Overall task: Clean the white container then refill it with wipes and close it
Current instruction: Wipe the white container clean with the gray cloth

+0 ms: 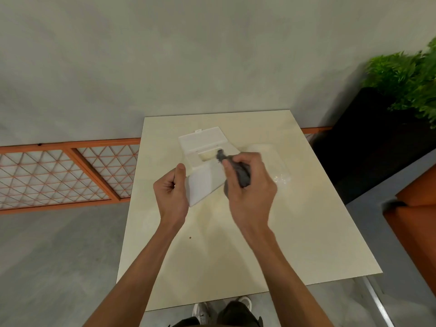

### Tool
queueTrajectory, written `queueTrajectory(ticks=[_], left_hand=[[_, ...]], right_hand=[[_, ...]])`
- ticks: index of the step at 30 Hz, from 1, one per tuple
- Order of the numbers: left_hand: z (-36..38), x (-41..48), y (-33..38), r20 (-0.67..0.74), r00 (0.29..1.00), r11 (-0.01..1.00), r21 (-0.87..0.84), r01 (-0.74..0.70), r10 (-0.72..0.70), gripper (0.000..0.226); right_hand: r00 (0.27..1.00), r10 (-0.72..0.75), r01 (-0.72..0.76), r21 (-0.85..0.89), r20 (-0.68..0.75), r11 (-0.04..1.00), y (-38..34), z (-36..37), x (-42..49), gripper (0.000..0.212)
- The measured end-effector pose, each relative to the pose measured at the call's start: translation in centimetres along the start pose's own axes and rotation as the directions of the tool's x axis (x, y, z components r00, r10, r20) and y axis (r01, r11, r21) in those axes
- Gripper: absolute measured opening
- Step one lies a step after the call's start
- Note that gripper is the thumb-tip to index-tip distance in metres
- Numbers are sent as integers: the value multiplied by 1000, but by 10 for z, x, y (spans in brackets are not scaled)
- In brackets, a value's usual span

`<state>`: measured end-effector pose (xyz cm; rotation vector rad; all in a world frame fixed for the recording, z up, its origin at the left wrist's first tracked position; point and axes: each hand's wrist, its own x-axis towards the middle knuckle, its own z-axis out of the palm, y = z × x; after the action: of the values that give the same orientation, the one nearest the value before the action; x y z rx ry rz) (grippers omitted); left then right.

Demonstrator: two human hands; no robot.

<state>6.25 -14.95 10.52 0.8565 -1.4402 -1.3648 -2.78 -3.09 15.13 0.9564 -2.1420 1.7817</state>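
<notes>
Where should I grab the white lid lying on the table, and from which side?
Probably its left short edge, coming from the left: the white lid lies flat with that side bare, while the right hand and grey cloth crowd its right end.

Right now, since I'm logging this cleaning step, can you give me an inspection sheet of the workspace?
Surface: cream table, one small dark speck.
Job's things: white container held tilted; white lid lying on the table beyond it; grey cloth against the white container; clear plastic pack at right, blurred.
Clutter: nothing seen.
Hands: left hand grips the white container; right hand grips the grey cloth.
Cables: nothing seen.
Surroundings: green plant in a black planter, orange grille, grey floor.
</notes>
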Motion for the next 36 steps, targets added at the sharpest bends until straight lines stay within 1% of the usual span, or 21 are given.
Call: queueTrajectory(ticks=[2,3,4,5,6,8,10,12,15,16,18,20,22,24,25,28,30,32,34,35,36], left_hand=[[6,-2,1,24,1000,1000,-20,-15,16,56],[8,-4,2,34,999,999,-33,-26,27,55],[10,-5,3,39,999,998,-42,-37,39,55],[11,-6,4,36,998,998,-42,-46,47,55],[12,-7,4,29,998,998,-32,-51,52,55],[11,-9,5,14,999,999,-2,-48,48,57],[13,-8,6,2,999,1000,0,-32,32,58],[14,-6,7,-10,1000,999,-32,-22,21,60],[15,-4,7,10,1000,996,-93,-17,18,61],[16,-4,8,3,1000,997,-80,-13,13,60],[18,-4,8,-7,1000,1000,-30,-10,10,59],[21,-2,10,-15,1000,1000,-14,10,-10,58],[21,1,10,-16,999,999,-34,37,-37,60],[20,3,9,3,999,998,-56,42,-42,61],[19,4,9,0,999,998,-52,41,-41,60],[20,4,7,-24,999,999,-14,40,-40,58],[22,5,8,-35,998,999,-10,44,-44,58],[23,7,11,-47,997,998,-20,53,-54,60],[22,8,11,-38,997,997,-41,62,-64,62],[21,8,11,-36,997,997,-45,60,-62,61],[21,7,10,-38,998,998,-41,55,-57,60]], right_hand=[[975,-212,220,-133,70,966,-2,12,-11,11],[939,-314,337,-196,141,921,1,18,-18,11],[897,-392,434,-241,204,868,6,22,-24,12],[876,-423,475,-263,230,840,11,23,-25,14],[891,-397,446,-265,220,855,18,24,-24,17],[953,-269,298,-274,138,915,26,23,-17,22],[974,-205,223,-281,90,934,26,23,-15,23],[953,-267,296,-273,140,915,18,27,-26,22],[882,-402,458,-249,244,853,21,26,-38,20],[892,-392,441,-247,224,863,26,25,-34,21],[950,-283,309,-263,132,914,33,24,-20,25],[971,-223,239,-262,88,935,31,25,-16,26],[945,-281,314,-232,166,920,25,30,-26,26],[888,-371,431,-214,271,877,27,29,-33,27],[876,-387,452,-212,288,867,32,27,-30,27],[945,-275,313,-246,176,917,42,23,-13,25],[961,-246,272,-248,129,930,37,25,-13,25],[929,-319,358,-238,187,903,29,28,-26,23],[874,-393,461,-229,287,858,29,26,-36,26],[863,-406,476,-220,300,851,33,24,-35,28],[881,-388,448,-215,270,868,38,22,-29,28]])
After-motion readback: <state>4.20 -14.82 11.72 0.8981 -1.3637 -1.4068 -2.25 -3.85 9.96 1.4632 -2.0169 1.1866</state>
